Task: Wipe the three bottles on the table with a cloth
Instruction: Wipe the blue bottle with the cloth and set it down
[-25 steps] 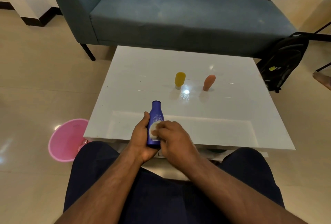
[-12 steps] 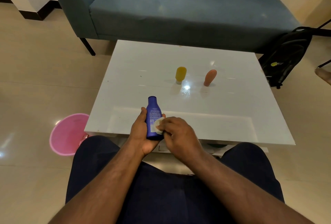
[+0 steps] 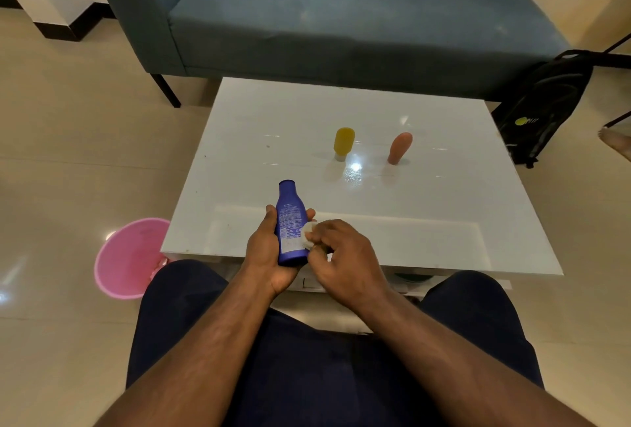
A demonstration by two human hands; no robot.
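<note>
Left hand (image 3: pixel 269 256) grips blue bottle (image 3: pixel 290 222); right hand (image 3: pixel 345 256) pinches cloth (image 3: pixel 308 233) against its side. Yellow bottle (image 3: pixel 344 143), orange bottle (image 3: pixel 398 147) stand beyond fingertips on table (image 3: pixel 444 222), apparently unwiped.

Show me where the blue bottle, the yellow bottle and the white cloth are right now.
blue bottle (image 3: pixel 289 222): head view, on the printed label at mid-body.
yellow bottle (image 3: pixel 344 140): head view, on the yellow body above its pale cap.
white cloth (image 3: pixel 308 234): head view, on the small wad pressed against the blue bottle's side.
</note>
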